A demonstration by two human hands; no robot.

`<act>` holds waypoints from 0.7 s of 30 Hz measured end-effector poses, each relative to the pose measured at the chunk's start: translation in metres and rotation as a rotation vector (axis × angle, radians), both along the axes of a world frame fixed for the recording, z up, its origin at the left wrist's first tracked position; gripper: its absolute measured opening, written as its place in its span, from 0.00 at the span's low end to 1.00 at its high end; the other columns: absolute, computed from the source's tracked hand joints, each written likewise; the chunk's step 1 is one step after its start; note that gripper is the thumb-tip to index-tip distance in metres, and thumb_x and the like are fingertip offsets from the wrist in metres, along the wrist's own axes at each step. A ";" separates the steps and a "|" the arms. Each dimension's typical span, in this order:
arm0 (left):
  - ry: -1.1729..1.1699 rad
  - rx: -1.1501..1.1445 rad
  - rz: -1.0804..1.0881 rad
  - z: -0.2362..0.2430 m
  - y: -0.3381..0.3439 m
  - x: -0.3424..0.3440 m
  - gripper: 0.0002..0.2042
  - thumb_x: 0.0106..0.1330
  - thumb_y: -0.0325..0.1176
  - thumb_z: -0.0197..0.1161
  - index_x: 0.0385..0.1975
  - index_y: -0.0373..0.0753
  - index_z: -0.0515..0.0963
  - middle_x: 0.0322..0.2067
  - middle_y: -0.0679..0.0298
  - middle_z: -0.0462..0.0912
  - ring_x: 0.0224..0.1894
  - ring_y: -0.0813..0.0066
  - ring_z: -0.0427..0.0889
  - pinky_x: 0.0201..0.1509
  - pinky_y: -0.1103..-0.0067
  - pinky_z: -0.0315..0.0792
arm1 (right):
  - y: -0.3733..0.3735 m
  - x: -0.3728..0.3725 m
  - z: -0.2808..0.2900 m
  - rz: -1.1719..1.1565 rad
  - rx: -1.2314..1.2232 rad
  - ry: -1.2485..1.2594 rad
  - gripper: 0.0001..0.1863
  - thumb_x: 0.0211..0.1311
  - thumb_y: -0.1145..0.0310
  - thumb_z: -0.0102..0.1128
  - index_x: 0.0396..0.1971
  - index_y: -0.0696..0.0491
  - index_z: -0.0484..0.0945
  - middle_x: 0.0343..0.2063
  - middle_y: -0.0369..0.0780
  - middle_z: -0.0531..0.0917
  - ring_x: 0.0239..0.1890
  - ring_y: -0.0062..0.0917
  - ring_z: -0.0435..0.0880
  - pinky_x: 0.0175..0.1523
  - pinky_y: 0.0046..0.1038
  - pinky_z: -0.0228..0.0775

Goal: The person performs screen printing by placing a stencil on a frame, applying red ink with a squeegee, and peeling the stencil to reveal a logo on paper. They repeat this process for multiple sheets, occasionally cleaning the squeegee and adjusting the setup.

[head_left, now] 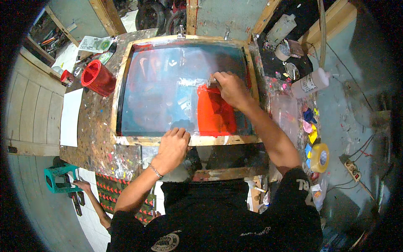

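A wooden-framed printing screen [120,84] with blue-grey mesh lies on the stained worktable. My left hand [173,148] is closed over its near edge, fingers curled on the wood. My right hand [231,89] is closed around a squeegee [212,80] on the mesh, right of the middle. Only a small pale part of that tool shows; the hand hides the rest. From there a broad band of bright red ink [215,113] runs down to the near edge of the mesh. Pale printed shapes show in the mesh to its left.
Left of the screen stand a red ink tub [99,78] and a white sheet [71,117]. On the right are a plastic bottle [310,83] and a tape roll [320,158]. Metal clamps [181,32] sit at the far edge. Another person's hand [82,185] is near a green stool [54,178].
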State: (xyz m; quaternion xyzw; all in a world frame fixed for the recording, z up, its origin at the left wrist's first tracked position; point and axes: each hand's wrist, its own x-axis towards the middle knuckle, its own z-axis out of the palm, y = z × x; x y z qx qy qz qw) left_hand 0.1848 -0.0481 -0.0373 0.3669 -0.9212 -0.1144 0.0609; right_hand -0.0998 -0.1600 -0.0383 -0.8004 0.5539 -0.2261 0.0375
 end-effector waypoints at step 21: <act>-0.020 0.007 0.008 0.002 0.002 0.002 0.15 0.52 0.32 0.73 0.35 0.35 0.77 0.37 0.56 0.79 0.45 0.56 0.78 0.50 0.65 0.73 | 0.080 0.025 -0.003 0.026 -0.035 0.010 0.12 0.55 0.80 0.55 0.41 0.57 0.75 0.35 0.47 0.81 0.41 0.47 0.79 0.48 0.45 0.73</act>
